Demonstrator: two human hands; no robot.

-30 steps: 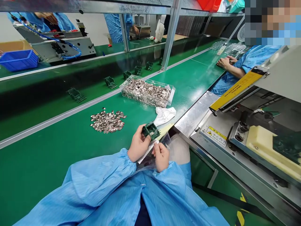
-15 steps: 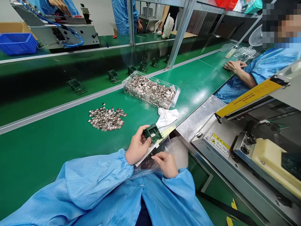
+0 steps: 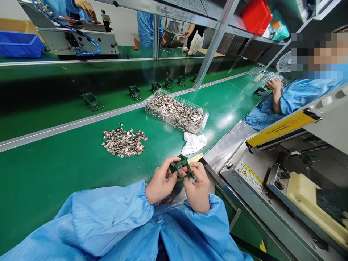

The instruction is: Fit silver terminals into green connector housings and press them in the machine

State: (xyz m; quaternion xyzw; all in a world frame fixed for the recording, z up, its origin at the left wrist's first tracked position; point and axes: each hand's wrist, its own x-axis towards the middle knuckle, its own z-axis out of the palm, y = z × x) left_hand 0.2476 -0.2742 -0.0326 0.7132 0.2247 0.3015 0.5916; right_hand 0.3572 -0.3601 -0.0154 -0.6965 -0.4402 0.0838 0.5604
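Note:
A small green open frame part point(image 3: 176, 166) is held up over the near edge of the bench, tilted. Closed fingers of my left hand point(image 3: 161, 184) grip it on the left, thumb in front. My right hand point(image 3: 199, 185) pinches its right side; whether a smaller piece sits under those fingertips is hidden. Below my hands a clear plastic bag point(image 3: 178, 199) shows partly. Just beyond them lie a crumpled white cloth point(image 3: 193, 143) and a pale yellow strip point(image 3: 196, 158). A pile of small metal pieces point(image 3: 123, 143) rests on the green bench, ahead and to the left.
A clear box point(image 3: 203, 125) full of metal pieces stands ahead. Several green frames point(image 3: 91, 101) line the far strip. To my right is a machine with a warning label point(image 3: 252, 177). A co-worker's hand point(image 3: 274, 85) is at the far right, beneath a metal shelf point(image 3: 187, 12).
My right hand has risen from below to the green frame and now grips its right side. The frame has turned. The pale toothed strip under my left hand is out of sight.

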